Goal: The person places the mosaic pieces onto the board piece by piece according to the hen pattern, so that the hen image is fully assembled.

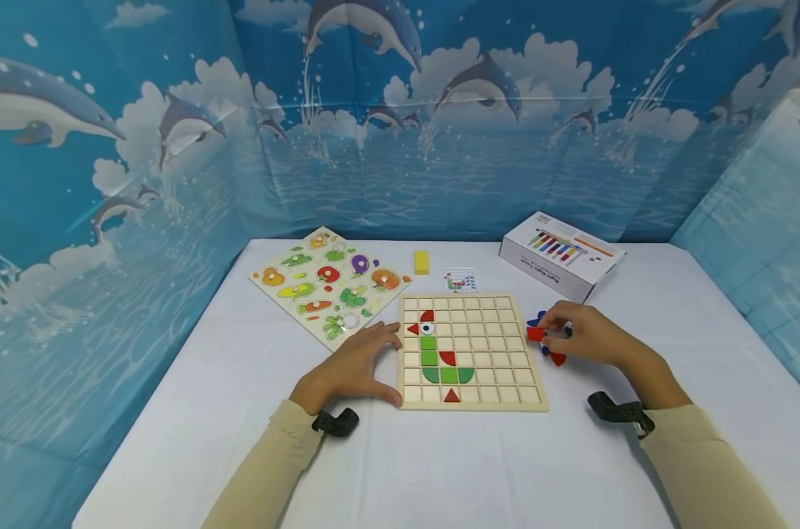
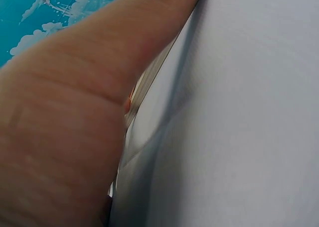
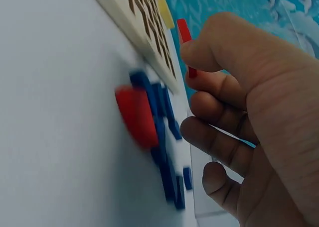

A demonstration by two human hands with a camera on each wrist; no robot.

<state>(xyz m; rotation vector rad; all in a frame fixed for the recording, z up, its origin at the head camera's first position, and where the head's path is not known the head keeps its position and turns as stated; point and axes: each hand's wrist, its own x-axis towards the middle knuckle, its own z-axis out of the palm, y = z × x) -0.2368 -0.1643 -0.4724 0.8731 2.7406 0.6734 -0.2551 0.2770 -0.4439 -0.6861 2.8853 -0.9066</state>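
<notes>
A wooden grid board (image 1: pixel 492 353) lies on the table with red, green and eye-marked pieces set in its squares. My left hand (image 1: pixel 356 367) is spread at the board's left edge, its fingertips near the upper part of that side and its thumb at the lower corner. Over the loose pieces to the right of the board, my right hand (image 1: pixel 591 334) pinches a flat red piece (image 3: pixel 184 32) between thumb and index finger. Below it on the table lie another red piece (image 3: pixel 137 117) and several blue pieces (image 3: pixel 169 182), seen close in the right wrist view.
Left of the board and behind it is a vegetable puzzle board (image 1: pixel 336 283). A yellow block (image 1: pixel 422 262) and a small pattern card (image 1: pixel 460 280) lie beyond the grid board. At the back right stands a white box (image 1: pixel 558 253). A dolphin-print curtain (image 1: pixel 439 184) surrounds the table.
</notes>
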